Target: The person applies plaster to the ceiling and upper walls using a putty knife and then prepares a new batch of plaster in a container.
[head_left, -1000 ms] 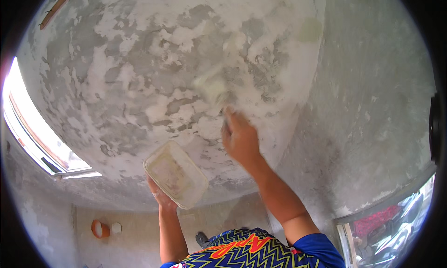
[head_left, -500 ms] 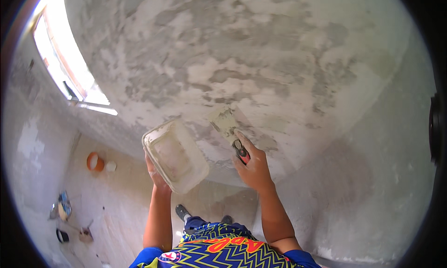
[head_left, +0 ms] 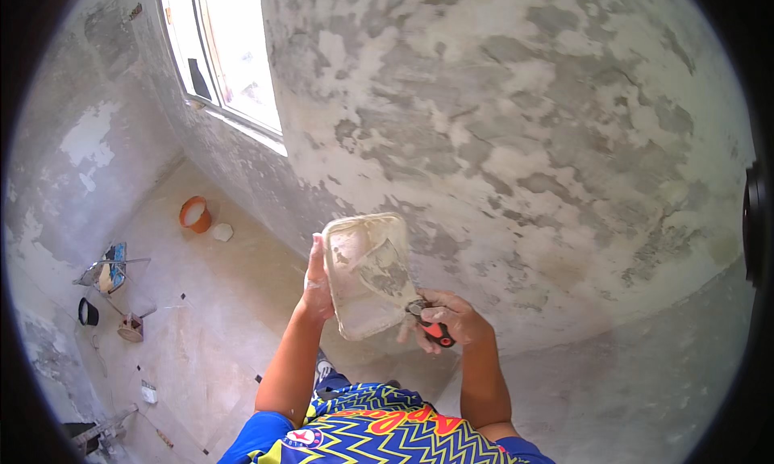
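Observation:
My left hand [head_left: 318,282] grips a pale rectangular plastic tub [head_left: 348,307] by its left side, fingers along the outer wall. Smears of whitish paste coat the tub's inside. In my right hand [head_left: 455,315] is a putty knife [head_left: 389,272] with a black and red handle. Its broad blade, covered in paste, lies over the tub's opening; whether it touches the bottom I cannot tell. Beyond both hands rises a wall [head_left: 516,141] patched in grey and white.
A bright window [head_left: 234,53] opens in the wall at upper left. On the floor at left stand an orange bucket [head_left: 195,214], a white piece [head_left: 222,233] beside it, a black bucket [head_left: 88,312] and a small brownish container [head_left: 131,328]. Another wall [head_left: 637,375] closes the right side.
The putty knife has come away from the wall, down into the tub's opening. The tub has shifted right, nearer my right hand. My view has turned left, showing more floor and window.

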Motion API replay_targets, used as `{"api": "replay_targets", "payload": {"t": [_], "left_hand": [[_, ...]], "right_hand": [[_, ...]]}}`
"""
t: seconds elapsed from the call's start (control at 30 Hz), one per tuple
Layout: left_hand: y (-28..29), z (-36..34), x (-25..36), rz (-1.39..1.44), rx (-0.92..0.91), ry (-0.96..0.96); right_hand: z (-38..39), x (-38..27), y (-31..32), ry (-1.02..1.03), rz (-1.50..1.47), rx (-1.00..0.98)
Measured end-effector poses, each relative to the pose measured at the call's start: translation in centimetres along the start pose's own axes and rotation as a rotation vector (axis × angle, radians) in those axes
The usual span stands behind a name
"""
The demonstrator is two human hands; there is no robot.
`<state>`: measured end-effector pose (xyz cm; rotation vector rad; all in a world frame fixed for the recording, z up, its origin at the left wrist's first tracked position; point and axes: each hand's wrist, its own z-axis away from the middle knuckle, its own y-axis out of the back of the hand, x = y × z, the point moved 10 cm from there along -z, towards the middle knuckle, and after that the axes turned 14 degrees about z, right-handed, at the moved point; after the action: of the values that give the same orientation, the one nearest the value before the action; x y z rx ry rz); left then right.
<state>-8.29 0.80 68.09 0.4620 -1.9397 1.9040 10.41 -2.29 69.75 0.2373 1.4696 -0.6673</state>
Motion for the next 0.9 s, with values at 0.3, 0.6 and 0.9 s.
{"api": "replay_targets", "payload": {"t": [0.3,0.6,0.9], "left_hand": [[5.1,-2.7,12.1,0.035,-0.221,0.003],[11.6,-2.0,23.7,0.021,-0.217,-0.097],[17.4,-2.9,32.1,-0.033,-0.191,-0.207]], "right_hand": [[-11.4,-0.5,-1.2,-0.239,0.568,0.194],[-24.5,-0.8,-5.9,-0.233,0.510,0.074],[-32.4,-1.9,-6.6,-0.220,0.524,0.039]]}}
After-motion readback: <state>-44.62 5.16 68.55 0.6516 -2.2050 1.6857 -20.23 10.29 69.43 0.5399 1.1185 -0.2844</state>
